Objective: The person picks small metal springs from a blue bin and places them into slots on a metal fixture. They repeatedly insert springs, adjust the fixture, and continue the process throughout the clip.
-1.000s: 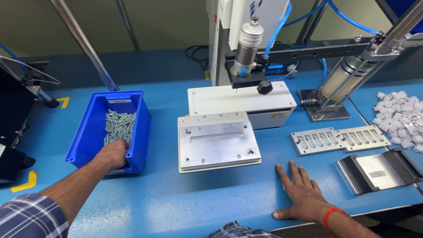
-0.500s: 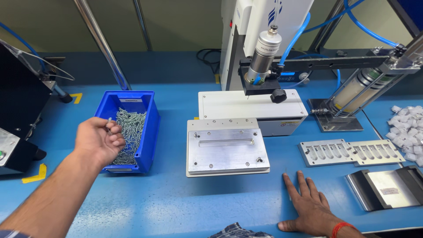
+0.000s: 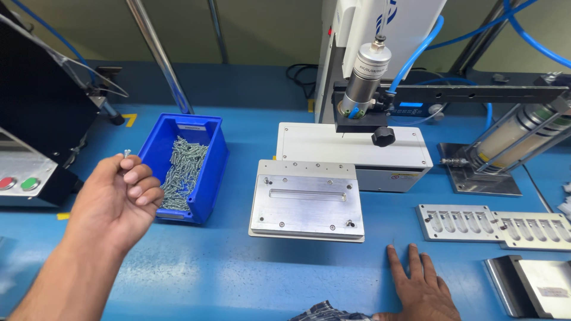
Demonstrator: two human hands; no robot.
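bin (image 3: 211, 172) left of plate (image 3: 307, 200) | press (image 3: 363, 89) behind | trays (image 3: 498, 223) right

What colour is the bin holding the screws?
Blue; the bin of screws shows clearly in the head view.

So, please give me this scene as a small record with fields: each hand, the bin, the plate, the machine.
left hand: raised beside the bin, fingers curled, a small screw at the fingertips
right hand: flat on the blue table, holds nothing
blue bin: holds many loose screws
metal plate: lies in front of the machine, with a long slot
machine: stands behind the plate, with blue hoses
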